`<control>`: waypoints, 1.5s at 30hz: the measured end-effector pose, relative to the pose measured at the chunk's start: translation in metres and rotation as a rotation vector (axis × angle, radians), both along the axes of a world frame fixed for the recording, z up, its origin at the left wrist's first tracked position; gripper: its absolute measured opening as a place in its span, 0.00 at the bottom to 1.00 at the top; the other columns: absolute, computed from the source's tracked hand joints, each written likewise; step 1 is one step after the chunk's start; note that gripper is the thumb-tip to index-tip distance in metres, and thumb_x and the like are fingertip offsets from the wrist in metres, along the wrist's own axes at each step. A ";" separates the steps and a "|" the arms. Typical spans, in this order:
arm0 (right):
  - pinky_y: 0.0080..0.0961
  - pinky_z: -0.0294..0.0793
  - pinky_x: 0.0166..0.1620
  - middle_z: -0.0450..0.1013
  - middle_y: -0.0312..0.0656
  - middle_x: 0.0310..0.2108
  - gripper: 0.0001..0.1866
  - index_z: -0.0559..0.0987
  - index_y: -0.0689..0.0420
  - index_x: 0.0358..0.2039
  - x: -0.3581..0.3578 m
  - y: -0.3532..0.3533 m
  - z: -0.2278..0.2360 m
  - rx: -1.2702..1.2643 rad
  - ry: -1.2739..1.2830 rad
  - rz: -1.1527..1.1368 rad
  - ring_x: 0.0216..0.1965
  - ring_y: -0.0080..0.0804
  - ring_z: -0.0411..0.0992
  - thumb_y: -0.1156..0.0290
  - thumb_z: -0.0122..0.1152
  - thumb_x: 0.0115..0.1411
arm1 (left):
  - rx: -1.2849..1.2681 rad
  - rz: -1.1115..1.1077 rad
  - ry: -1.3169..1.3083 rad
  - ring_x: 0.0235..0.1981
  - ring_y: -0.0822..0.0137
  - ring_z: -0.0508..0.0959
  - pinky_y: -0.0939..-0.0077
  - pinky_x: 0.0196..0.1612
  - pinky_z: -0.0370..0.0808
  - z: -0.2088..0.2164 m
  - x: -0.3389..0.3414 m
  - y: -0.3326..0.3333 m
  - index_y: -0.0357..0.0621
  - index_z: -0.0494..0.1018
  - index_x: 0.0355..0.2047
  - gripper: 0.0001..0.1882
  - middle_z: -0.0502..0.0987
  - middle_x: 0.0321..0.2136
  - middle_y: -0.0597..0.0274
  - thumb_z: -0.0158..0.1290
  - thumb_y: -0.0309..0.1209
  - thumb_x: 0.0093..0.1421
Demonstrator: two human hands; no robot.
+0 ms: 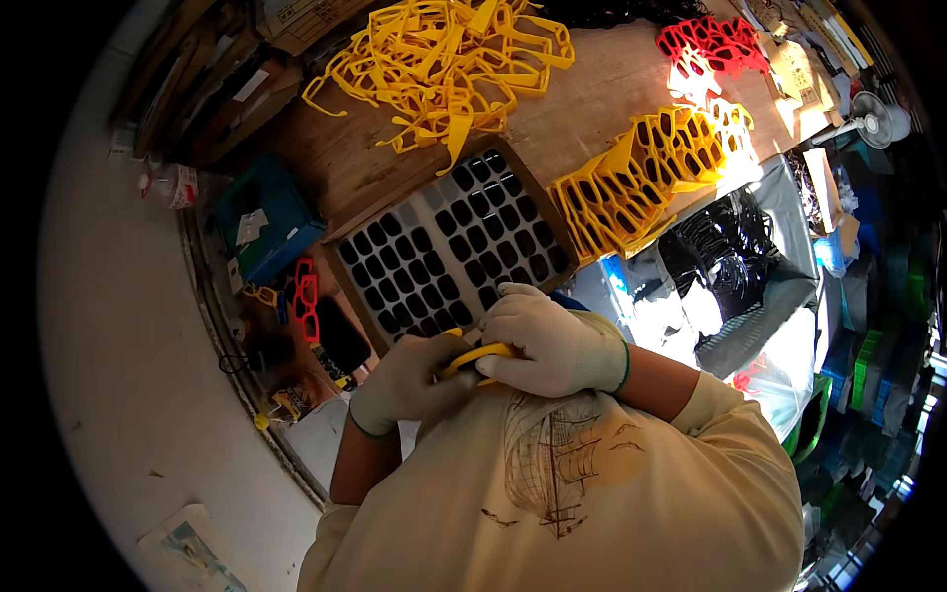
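Note:
Close to my chest, both white-gloved hands meet on a yellow glasses frame (480,355), which shows only in part between the fingers. My left hand (414,380) is closed on its left side, fingertips curled inward. From the right, my right hand (552,345) pinches the frame, with the thumb below and the fingers bent over it. Whether a lens sits in the held part cannot be seen. Just beyond my hands lies a shallow cardboard tray (444,252) with rows of dark lenses (400,268) in two blocks.
A tangled heap of yellow frames (454,69) lies on the wooden table. Yellow glasses with dark lenses (641,173) stand in rows at right, red ones (715,47) behind. A blue bin (261,222) and red glasses (307,301) are at left. Black frames (725,242) fill a bag at right.

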State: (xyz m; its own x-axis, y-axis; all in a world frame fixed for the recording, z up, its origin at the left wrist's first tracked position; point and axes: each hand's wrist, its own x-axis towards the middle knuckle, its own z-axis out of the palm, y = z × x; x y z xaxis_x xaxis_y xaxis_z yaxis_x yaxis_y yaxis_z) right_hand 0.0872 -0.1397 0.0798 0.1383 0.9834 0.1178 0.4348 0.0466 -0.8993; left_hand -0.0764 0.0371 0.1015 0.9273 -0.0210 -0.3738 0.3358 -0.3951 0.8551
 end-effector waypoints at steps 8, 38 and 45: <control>0.39 0.68 0.42 0.71 0.43 0.23 0.11 0.80 0.60 0.27 -0.037 0.001 -0.006 -0.070 -0.013 -0.213 0.32 0.44 0.69 0.65 0.65 0.53 | 0.704 0.503 0.196 0.49 0.41 0.78 0.55 0.55 0.73 -0.180 0.049 0.144 0.34 0.75 0.51 0.27 0.76 0.48 0.36 0.56 0.44 0.61; 0.27 0.74 0.53 0.76 0.52 0.49 0.36 0.59 0.66 0.67 -0.029 -0.006 0.013 -0.230 0.415 -0.410 0.48 0.33 0.76 0.73 0.57 0.59 | 0.467 0.313 -0.315 0.37 0.51 0.79 0.61 0.41 0.75 -0.086 0.020 0.104 0.33 0.74 0.40 0.11 0.78 0.35 0.46 0.56 0.29 0.62; 0.32 0.78 0.43 0.77 0.51 0.39 0.36 0.53 0.63 0.67 0.016 -0.011 0.004 -0.123 0.571 -0.357 0.35 0.37 0.79 0.77 0.51 0.58 | -0.695 0.736 -0.122 0.31 0.74 0.77 0.78 0.37 0.75 -0.002 0.038 0.006 0.40 0.70 0.41 0.10 0.77 0.32 0.62 0.57 0.26 0.61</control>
